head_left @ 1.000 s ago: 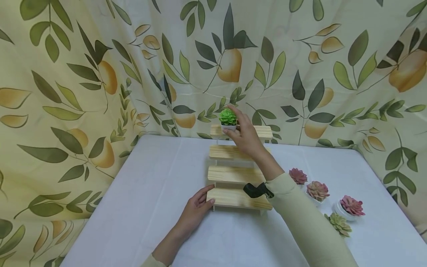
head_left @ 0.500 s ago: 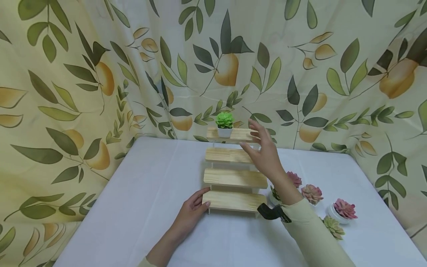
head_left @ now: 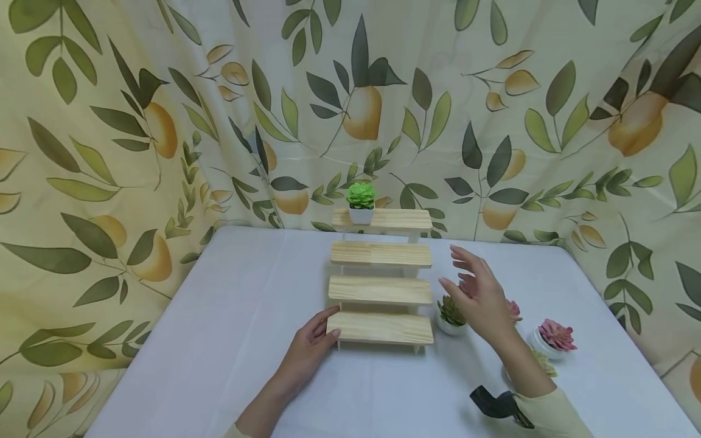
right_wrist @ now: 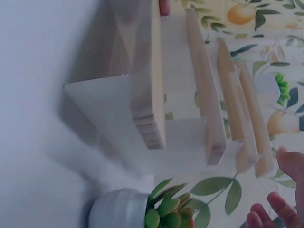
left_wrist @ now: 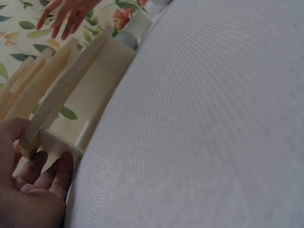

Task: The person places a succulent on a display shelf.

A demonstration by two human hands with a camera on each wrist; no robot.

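Observation:
A tiered wooden display stand point(head_left: 380, 327) with pale plank steps and white supports is on the table. My left hand point(head_left: 306, 345) grips the left end of its lowest step; in the left wrist view the thumb lies over the board and the fingers curl underneath. On the left of the top step sits a bright green artificial succulent point(head_left: 361, 196) in a white square pot. To the right of the stand, my right hand point(head_left: 484, 298) hovers with spread fingers and nothing in them. Beside it, a dark green succulent point(head_left: 451, 311) in a round white pot stands near the stand's right side.
More potted succulents are on the right of the table, partly hidden by the right arm: a pink one point(head_left: 557, 334) and a pale yellow-green one point(head_left: 544, 361) among them. A fruit-and-leaf patterned curtain point(head_left: 306, 121) hangs behind the white-covered table point(head_left: 235, 316).
My right hand has let go of the green succulent on the top step and moved right and down, over the other pots. The left hand keeps its grip on the stand.

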